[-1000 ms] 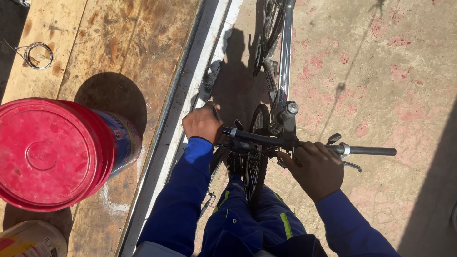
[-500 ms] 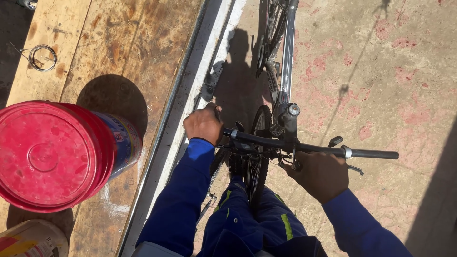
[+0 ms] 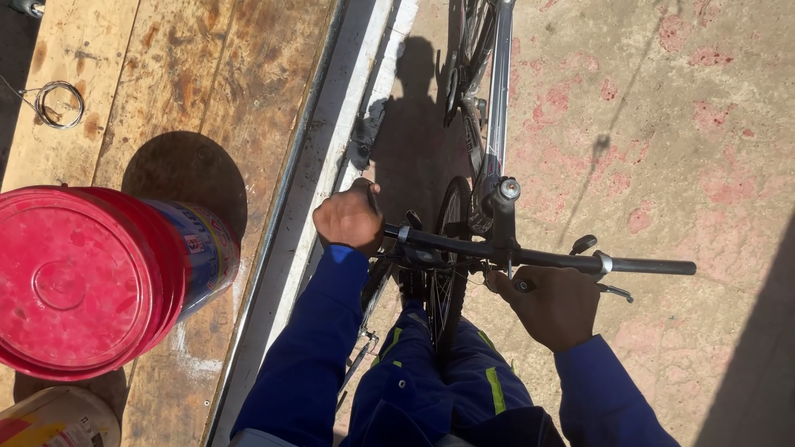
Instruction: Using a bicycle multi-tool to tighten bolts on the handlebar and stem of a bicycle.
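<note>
Little has shifted since the earlier pictures: the right hand (image 3: 548, 306) has slid slightly down and inward below the handlebar (image 3: 538, 258), while the left hand (image 3: 352, 218) stays clenched around the bar's left end. That left fist is fully closed on the grip. The right hand sits just under the bar beside the stem (image 3: 502, 217), fingers curled toward a small dark part; whether it grips that part I cannot tell.

The handlebar is a thin black tube, straight and smooth, with a bare black grip at its right end. A silver, shiny frame tube (image 3: 498, 99) runs away from it. Below the bar, the narrow front wheel (image 3: 447, 281) stands clamped between the person's knees, which are in blue work trousers with yellow-green stripes.

Left of the handlebar lies a worn, stained plank surface (image 3: 207, 91) edged with a metal rail. On it stands a round red-lidded bucket (image 3: 83, 281), and beyond it a small wire coil (image 3: 60, 103). Right of the handlebar is rough, pink-blotched concrete (image 3: 662, 124).
</note>
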